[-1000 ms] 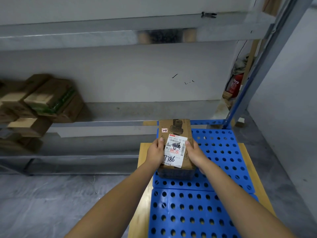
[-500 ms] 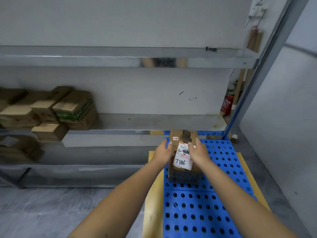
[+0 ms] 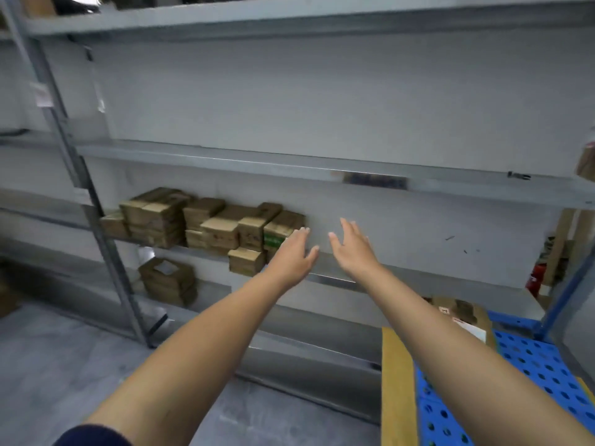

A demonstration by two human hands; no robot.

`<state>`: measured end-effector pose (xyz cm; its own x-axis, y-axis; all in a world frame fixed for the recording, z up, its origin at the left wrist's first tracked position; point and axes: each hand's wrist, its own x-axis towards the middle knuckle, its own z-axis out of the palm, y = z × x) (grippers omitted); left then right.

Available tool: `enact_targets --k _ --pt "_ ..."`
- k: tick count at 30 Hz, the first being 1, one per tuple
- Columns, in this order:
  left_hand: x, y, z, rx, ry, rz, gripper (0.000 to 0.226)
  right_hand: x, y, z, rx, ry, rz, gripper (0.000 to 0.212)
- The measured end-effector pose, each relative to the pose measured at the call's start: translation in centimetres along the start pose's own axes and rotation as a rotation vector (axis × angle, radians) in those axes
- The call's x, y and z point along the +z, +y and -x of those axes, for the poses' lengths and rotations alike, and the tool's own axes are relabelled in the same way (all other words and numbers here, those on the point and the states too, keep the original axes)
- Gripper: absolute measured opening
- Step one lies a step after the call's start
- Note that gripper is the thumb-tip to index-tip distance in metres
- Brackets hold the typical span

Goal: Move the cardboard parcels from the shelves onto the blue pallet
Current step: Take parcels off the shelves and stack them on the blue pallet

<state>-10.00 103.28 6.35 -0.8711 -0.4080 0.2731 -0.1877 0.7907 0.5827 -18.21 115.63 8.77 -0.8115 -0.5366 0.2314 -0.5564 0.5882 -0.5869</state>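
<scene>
Cardboard parcels [image 3: 206, 226] stand stacked at the left of the middle shelf [image 3: 335, 280]; one parcel [image 3: 463, 313] lies on the blue pallet [image 3: 531, 365] at lower right. Both the left hand [image 3: 293, 255] and the right hand [image 3: 354, 249] reach toward the stack, empty, fingers [image 3: 347, 226] straight and spread wide. Step in hand: the reach for another parcel. Next move, by judgement: closing both hands on the stack's right-hand box and lifting it clear without toppling its neighbours.

A red extinguisher [image 3: 536, 279] stands beside wooden planks [image 3: 561, 243].
</scene>
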Motion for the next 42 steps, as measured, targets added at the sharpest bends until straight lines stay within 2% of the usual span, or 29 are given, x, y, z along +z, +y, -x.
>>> enact_targets --k 4,10,22,28,36,42 --pt "-9.0 -4.6 2.9 0.017 0.142 -0.120 0.063 3.0 -9.2 0.7 -0.152 0.019 0.005 0.059" --pt "-19.0 -11.0 7.6 0.008 0.253 -0.266 0.063 8.5 -20.2 1.6 -0.299 0.014 0.019 0.060" --pt "-27.0 -22.4 12.8 -0.145 0.332 -0.297 0.061 18.7 -30.9 1.9 -0.401 -0.127 -0.025 0.060" --pt "-29.6 -27.9 10.0 -0.183 0.323 -0.322 0.061 23.5 -34.2 -1.9 -0.355 -0.249 -0.137 0.059" --pt "-33.3 -37.9 1.5 -0.190 0.266 -0.371 0.062 31.8 -39.3 -13.3 -0.328 -0.286 -0.243 0.060" --pt "-34.7 -45.4 -5.8 -0.212 0.222 -0.341 0.060 37.9 -41.8 -21.8 -0.206 -0.292 -0.315 0.057"
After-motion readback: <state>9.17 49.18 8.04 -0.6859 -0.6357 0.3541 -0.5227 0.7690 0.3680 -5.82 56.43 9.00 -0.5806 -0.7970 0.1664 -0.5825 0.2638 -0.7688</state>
